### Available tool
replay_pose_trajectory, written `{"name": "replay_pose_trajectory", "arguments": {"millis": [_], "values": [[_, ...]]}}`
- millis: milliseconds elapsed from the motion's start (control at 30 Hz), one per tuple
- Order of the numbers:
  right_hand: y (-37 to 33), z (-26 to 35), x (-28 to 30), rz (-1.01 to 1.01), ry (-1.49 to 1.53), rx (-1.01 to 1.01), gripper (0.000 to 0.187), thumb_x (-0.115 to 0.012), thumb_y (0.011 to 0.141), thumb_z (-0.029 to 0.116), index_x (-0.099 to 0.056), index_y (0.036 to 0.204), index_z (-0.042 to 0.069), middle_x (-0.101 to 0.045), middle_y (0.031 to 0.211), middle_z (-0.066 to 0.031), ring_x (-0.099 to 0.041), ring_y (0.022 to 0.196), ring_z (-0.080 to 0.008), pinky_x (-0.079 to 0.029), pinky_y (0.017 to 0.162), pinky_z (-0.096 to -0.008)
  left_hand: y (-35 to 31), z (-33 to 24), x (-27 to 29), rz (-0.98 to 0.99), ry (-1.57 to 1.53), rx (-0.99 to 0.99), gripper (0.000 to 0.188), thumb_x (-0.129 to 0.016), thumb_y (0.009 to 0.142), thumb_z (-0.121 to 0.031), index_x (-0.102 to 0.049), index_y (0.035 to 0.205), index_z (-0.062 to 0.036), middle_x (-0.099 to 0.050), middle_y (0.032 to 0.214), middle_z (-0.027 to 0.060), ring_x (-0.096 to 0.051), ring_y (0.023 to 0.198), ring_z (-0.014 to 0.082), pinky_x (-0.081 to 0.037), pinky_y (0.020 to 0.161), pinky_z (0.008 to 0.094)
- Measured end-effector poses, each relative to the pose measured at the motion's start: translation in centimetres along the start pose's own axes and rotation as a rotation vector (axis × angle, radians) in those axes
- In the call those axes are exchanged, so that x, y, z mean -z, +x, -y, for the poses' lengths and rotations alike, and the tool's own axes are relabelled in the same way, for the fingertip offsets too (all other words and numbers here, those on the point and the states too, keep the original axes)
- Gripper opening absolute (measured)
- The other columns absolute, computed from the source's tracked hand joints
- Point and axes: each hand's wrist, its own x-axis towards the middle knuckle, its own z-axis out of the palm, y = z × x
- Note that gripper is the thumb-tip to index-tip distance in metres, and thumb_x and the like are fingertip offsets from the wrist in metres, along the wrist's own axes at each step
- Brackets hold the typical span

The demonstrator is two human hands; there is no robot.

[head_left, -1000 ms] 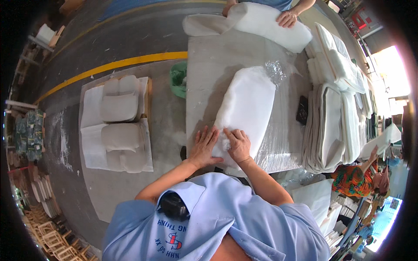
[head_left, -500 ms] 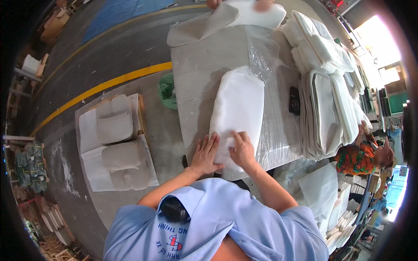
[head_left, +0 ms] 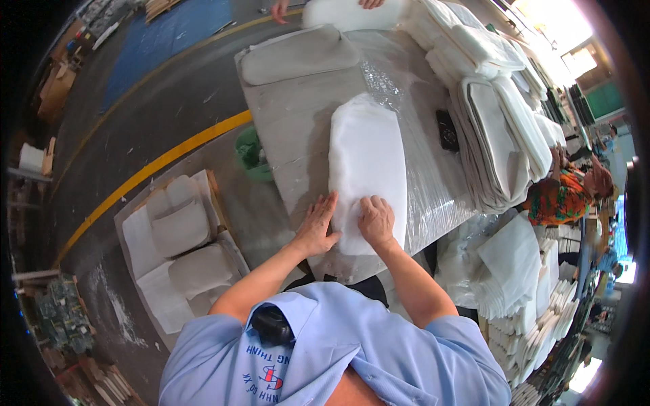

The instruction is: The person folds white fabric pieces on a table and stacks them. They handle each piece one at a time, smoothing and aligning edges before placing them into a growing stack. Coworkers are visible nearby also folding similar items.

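A long white cushion (head_left: 369,149) with rounded corners lies lengthwise before me on a plastic-covered table (head_left: 298,149). My left hand (head_left: 317,224) rests along its left edge near the close end, fingers stretched out and thumb apart. On top of that same end, my right hand (head_left: 376,220) has its fingers curled down against the white surface, with a small crease beside them. The fingertips are partly hidden, but they seem to grip the cushion's white cloth.
Beige pad (head_left: 301,55) at the table's far end, near another person's hands (head_left: 279,11). Stacked cushions (head_left: 494,135) and a dark phone-like object (head_left: 447,130) to the right. Green bin (head_left: 254,155) and pads on boards (head_left: 179,223) at left. A person in patterned clothing (head_left: 556,197) at far right.
My right hand's fingers have curled in from a looser spread. Across the table, the beige pad has gone from the other person's hands to lying flat. The whole view has shifted slightly.
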Motion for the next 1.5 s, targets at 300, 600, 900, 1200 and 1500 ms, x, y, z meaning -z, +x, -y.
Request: {"name": "replay_pose_trajectory", "arguments": {"millis": [300,600,900,1200,1500], "values": [[0.5,1.1,1.0,-0.058,0.122,-0.111,0.046,-0.078,0.09,0.034,-0.063,0.127,0.01,-0.067,0.108,-0.0187,-0.067,0.103,-0.0417,-0.053,0.087,-0.0505,1.0,-0.2,0.1,-0.005,0.176,0.045,0.132,-0.088,0.08,-0.043,0.001,0.173,-0.0157,-0.019,0.178,0.0154,-0.02,0.16,0.05,-0.015,0.128,0.0662],[1.4,-0.4,-0.2,0.003,0.047,-0.192,0.024,-0.074,0.081,0.016,-0.063,0.102,0.009,-0.068,0.093,-0.0174,-0.069,0.092,-0.0425,-0.053,0.077,-0.0549,1.5,-0.7,-0.2,-0.067,0.104,-0.029,0.141,-0.091,0.075,-0.048,0.004,0.173,-0.0131,-0.012,0.179,0.0168,-0.016,0.162,0.0491,-0.015,0.128,0.0668],[4.5,4.3,0.5,0.027,-0.029,-0.05,0.016,-0.066,0.094,0.014,-0.061,0.108,0.008,-0.065,0.095,-0.0193,-0.068,0.093,-0.043,-0.057,0.081,-0.0521,2.3,0.1,0.7,0.058,0.175,0.112,0.144,-0.092,0.072,-0.051,0.003,0.173,-0.0107,-0.009,0.179,0.0183,-0.014,0.163,0.0449,-0.015,0.13,0.0639],[7.3,-0.2,-0.5,-0.121,0.266,-0.505,0.016,-0.061,0.1,0.015,-0.057,0.109,0.001,-0.07,0.092,-0.0282,-0.068,0.085,-0.0506,-0.052,0.078,-0.0564,3.2,0.9,1.9,-0.027,-0.043,-0.034,0.11,-0.085,0.085,-0.039,-0.022,0.172,-0.0149,-0.025,0.177,0.0121,-0.025,0.16,0.0435,-0.021,0.129,0.0624],[10.7,1.8,-0.7,-0.002,0.046,-0.186,0.03,-0.067,0.098,0.021,-0.064,0.124,0.007,-0.07,0.104,-0.023,-0.07,0.095,-0.0453,-0.055,0.086,-0.0523,5.9,4.2,3.6,-0.116,-0.08,-0.198,0.062,-0.071,0.095,-0.015,-0.053,0.154,-0.0089,-0.05,0.161,0.0143,-0.049,0.145,0.0404,-0.042,0.119,0.0522]]}}
